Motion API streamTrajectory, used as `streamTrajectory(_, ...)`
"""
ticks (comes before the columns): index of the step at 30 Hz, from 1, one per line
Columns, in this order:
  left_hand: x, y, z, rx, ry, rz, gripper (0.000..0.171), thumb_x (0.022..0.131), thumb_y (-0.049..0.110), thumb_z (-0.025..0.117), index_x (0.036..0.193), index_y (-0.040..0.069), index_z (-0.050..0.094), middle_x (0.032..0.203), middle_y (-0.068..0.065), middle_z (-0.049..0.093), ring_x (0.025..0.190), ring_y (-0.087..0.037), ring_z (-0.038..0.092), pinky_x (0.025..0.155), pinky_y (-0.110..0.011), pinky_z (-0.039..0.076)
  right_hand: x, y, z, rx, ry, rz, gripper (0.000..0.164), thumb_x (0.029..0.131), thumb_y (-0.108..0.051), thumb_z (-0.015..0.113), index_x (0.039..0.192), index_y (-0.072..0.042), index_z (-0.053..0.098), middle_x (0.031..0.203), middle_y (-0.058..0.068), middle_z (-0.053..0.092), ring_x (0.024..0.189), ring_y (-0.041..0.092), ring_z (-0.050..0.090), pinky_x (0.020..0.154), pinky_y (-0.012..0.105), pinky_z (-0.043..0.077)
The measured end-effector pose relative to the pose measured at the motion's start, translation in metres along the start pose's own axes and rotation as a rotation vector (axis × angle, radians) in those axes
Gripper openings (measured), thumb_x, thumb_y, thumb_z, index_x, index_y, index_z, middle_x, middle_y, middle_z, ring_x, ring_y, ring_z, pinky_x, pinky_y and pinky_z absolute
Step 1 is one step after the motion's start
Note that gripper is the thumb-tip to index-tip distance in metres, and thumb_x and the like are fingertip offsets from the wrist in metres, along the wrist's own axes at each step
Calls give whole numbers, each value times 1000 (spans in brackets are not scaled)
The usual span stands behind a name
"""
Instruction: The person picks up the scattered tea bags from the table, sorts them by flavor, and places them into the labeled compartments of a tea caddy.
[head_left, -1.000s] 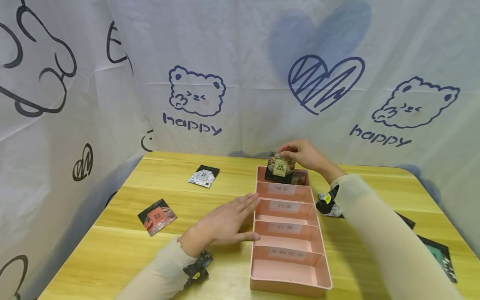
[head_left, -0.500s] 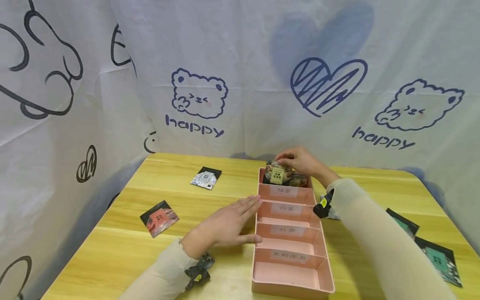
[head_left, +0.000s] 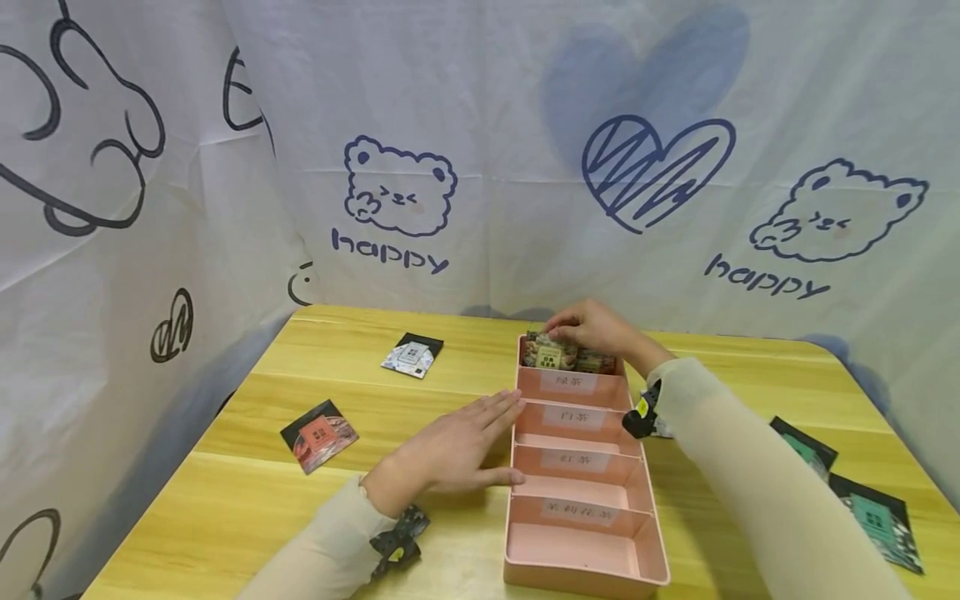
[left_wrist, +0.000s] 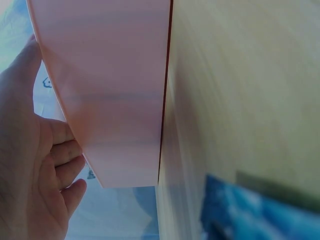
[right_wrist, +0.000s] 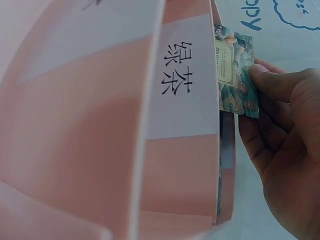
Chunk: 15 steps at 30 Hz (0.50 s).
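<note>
A pink divided box (head_left: pixel 573 560) with paper labels on its dividers stands lengthwise on the table. My right hand (head_left: pixel 596 327) pinches the top edge of a printed tea sachet (head_left: pixel 549 356) between thumb and fingers. The lower part of this sachet is down inside the farthest compartment, hidden behind the divider in the right wrist view. Another sachet (head_left: pixel 595 361) lies beside it in the same compartment. My left hand (head_left: pixel 450 442) rests against the box's left side, fingers straight and spread, fingertips and thumb right at the rim.
Left of the box lie a black-and-white sachet (head_left: pixel 411 354) and a red one (head_left: pixel 320 437). On the right are two green-labelled sachets (head_left: pixel 873 518), plus one mostly hidden under my right wrist (head_left: pixel 662 427). A printed cloth (head_left: pixel 517 242) hangs behind the table.
My right hand has lowered the sachet from above the far compartment down into it, and slightly to the left. My left hand stays against the box.
</note>
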<state>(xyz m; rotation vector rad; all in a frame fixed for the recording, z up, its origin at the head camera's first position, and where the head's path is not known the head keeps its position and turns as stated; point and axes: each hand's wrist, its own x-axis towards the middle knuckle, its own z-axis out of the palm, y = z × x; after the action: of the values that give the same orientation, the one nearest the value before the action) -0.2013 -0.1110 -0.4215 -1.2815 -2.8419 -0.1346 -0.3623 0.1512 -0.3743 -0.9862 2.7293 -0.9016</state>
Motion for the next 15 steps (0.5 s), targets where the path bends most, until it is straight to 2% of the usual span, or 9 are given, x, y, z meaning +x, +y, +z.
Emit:
streamTrajectory(9, 0, 1, -1, 5, -3, -3, 98, 90, 78, 21, 157, 7, 7, 163, -11, 6, 148, -23, 5, 120, -37, 12, 2, -3, 8, -74, -73, -73, 17, 97, -16, 63, 106, -10, 77, 103, 4, 73, 94, 20, 66, 85, 40, 55)
streamTrajectory(15, 0, 1, -1, 2, -3, -5, 99, 90, 78, 21, 157, 7, 8, 163, -11, 6, 148, -23, 6, 120, -38, 14, 1, -6, 9, -70, -90, -84, 17, 97, -15, 63, 105, -9, 77, 106, 5, 73, 98, 23, 66, 87, 42, 55)
